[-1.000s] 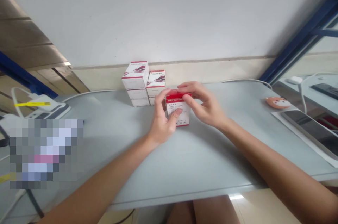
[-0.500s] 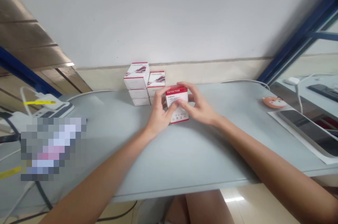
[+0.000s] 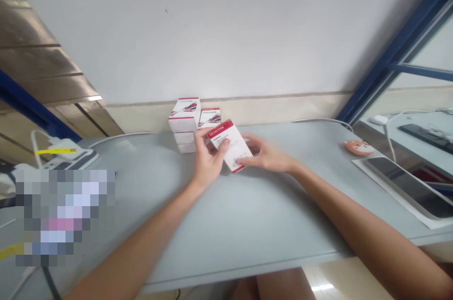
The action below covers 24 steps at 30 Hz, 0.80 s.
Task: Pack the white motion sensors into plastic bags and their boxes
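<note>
While the box (image 3: 229,145) tilts above the table (image 3: 247,215), the left hand (image 3: 208,161) clamps its near-left side and the right hand (image 3: 264,156) grips its lower right edge, just before the stack (image 3: 193,120).

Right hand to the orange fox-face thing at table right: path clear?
Probably yes. Only bare tabletop lies between the right hand and the orange fox-face thing. The hand would first have to let go of the DETECTOR box, which it holds together with the left hand.

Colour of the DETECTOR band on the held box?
Red band with white lettering, on a mostly white box. Shows best in the head view.
</note>
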Tool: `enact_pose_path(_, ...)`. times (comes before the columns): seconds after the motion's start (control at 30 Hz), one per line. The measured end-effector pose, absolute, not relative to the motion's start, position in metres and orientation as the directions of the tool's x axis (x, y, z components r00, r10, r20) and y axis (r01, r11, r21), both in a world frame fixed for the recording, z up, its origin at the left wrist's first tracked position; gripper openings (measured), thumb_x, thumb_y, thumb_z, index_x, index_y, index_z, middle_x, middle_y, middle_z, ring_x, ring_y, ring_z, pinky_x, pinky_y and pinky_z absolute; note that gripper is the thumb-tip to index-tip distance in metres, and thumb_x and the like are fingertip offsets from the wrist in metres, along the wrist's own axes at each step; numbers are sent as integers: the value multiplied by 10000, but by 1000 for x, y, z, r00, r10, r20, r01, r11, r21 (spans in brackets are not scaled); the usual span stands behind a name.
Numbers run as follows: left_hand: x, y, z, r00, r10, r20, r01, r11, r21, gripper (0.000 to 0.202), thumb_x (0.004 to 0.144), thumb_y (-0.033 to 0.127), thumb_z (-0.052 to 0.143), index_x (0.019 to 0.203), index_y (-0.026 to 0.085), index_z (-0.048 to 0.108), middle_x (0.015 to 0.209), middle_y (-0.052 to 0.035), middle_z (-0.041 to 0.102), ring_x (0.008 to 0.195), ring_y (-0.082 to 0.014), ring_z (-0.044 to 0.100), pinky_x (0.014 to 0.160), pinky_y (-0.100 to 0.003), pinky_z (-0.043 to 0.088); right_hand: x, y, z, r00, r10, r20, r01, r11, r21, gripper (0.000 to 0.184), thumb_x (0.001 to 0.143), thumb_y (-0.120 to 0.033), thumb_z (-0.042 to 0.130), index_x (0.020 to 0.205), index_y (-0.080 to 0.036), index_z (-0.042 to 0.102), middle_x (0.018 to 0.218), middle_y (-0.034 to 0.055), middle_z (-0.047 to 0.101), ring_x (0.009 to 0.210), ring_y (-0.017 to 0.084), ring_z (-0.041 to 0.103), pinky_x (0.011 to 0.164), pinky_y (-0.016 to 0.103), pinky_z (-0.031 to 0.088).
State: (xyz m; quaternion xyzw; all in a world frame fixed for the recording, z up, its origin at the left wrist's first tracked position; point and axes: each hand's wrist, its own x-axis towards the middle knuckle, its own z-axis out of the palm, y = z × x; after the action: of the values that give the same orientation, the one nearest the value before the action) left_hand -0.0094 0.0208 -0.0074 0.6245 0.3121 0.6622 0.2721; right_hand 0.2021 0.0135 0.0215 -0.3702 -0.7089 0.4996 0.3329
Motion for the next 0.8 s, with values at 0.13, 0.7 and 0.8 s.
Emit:
enact_pose_path(0.13, -19, 24, 3, -96, 723, 684, 37, -684, 728, 443, 964, 422, 747, 1270, 288, 457, 1217, -56, 667, 1001, -164, 730, 813, -289, 618, 202, 12, 36, -299, 937, 179, 178, 239, -954, 609, 830, -471, 876, 1372, -263, 693, 1225, 70, 787, 1044, 263, 746, 975, 492, 618)
enact_pose_path(0.7, -58, 33, 19, -342, 318, 884, 629, -622, 467, 433, 825, 137, 693, 1244, 219, 615, 1257, -123, 601, 1260, -302, 536, 1127, -495, 440, 195, 13, 32, 270, 768, 581, 372, 473, -798, 482, 822, -474, 836, 1195, -278, 601, 1177, 70, 722, 972, 257, 699, 820, 442, 609)
enact_pose_path(0.8, -83, 57, 15, -532, 472, 704, 432, -563, 704, 606, 869, 255, 714, 1437, 246, 504, 1509, -122, 504, 1408, -282, 481, 1269, -482, 299, 179, 13, 32, 162, 583, 796, 677, 521, -520, 397, 883, -371, 778, 1238, -285, 621, 1205, 99, 723, 1048, 300, 666, 894, 475, 540)
